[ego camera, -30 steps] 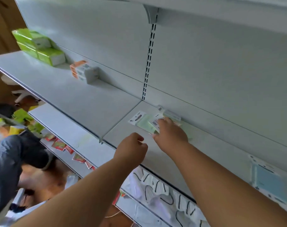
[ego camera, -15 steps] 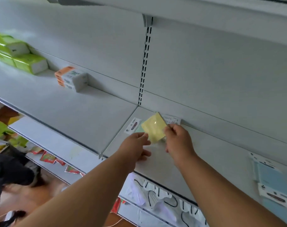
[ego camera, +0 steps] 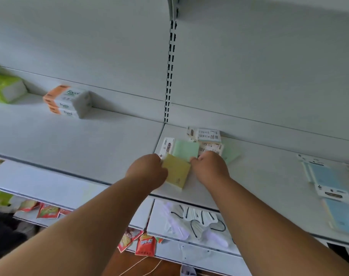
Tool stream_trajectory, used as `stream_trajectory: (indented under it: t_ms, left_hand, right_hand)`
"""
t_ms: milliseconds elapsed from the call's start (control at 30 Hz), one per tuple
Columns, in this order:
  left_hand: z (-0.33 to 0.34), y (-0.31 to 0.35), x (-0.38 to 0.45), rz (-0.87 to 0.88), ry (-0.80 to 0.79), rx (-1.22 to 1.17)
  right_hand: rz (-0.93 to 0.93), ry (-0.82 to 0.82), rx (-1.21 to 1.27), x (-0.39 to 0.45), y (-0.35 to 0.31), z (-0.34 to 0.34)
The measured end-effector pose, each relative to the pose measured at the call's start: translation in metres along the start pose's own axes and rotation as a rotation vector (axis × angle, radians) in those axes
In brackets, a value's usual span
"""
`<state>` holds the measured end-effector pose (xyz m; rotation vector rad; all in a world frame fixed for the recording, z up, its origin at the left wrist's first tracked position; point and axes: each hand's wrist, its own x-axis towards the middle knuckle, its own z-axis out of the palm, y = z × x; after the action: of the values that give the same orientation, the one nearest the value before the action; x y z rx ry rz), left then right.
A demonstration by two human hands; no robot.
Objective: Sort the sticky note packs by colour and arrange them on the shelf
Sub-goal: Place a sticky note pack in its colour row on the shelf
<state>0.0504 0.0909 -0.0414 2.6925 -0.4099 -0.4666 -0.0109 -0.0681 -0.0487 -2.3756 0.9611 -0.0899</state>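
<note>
Left hand: fingers curled round the left edge of the yellow sticky note pack, gripping it low over the shelf.
Right hand: fingertips pinch the pack's upper right corner; the two-handed hold looks meant to steady it for placing.
Yellow pack: just in front of the green sticky note packs, probably being kept apart as its own colour group.
Green group: several packs overlap loosely near the back panel, some label side up.
Blue sticky note packs: well apart to the right on the same shelf.
Surface: pale grey metal shelving with a slotted upright.
Surroundings: tissue packs to the left; red sachets on lower shelves.
</note>
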Motion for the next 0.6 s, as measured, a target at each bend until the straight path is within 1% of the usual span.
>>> stream_trajectory:
  t_ms: [67, 100, 167, 233, 300, 333, 400, 433, 467, 500, 533, 567, 600]
  left_hand:
    - [0.002, -0.001, -0.002, 0.020, 0.030, 0.049]
    - [0.005, 0.000, -0.003, 0.059, 0.032, 0.049]
    - [0.011, 0.003, -0.002, 0.171, 0.003, 0.050]
    - [0.012, 0.005, 0.002, 0.220, -0.042, 0.049]
    - [0.012, 0.006, 0.006, 0.227, -0.069, 0.071]
    - [0.011, 0.005, 0.007, 0.227, -0.061, 0.076]
    - [0.010, 0.006, 0.006, 0.211, 0.040, 0.002]
    - [0.010, 0.009, 0.003, 0.195, 0.106, -0.089]
    - [0.010, 0.015, 0.000, 0.167, 0.135, -0.221]
    - [0.011, 0.024, -0.004, 0.125, 0.098, -0.407]
    - [0.012, 0.035, -0.008, 0.073, -0.001, -0.639]
    - [0.015, 0.047, -0.012, 0.017, -0.113, -0.870]
    - [0.018, 0.059, -0.016, -0.035, -0.189, -1.049]
  right_hand:
    - [0.066, 0.028, -0.003, 0.004, -0.011, 0.005]
    - [0.080, 0.042, -0.013, 0.006, -0.014, 0.008]
    - [0.088, 0.040, -0.022, 0.011, -0.020, 0.015]
    - [0.138, 0.002, 0.021, 0.016, -0.024, 0.019]
    - [0.195, -0.011, 0.157, 0.021, -0.025, 0.020]
    - [0.216, 0.005, 0.267, 0.022, -0.024, 0.019]
    - [0.269, 0.048, 0.573, 0.017, -0.022, 0.008]
    - [0.310, 0.043, 0.757, 0.011, -0.020, 0.001]
    - [0.342, 0.018, 0.940, 0.005, -0.016, -0.007]
    - [0.353, -0.014, 1.078, -0.003, -0.012, -0.015]
    - [0.349, -0.045, 1.146, -0.011, -0.007, -0.022]
    - [0.336, -0.072, 1.159, -0.020, -0.002, -0.028]
    - [0.319, -0.088, 1.132, -0.029, 0.006, -0.034]
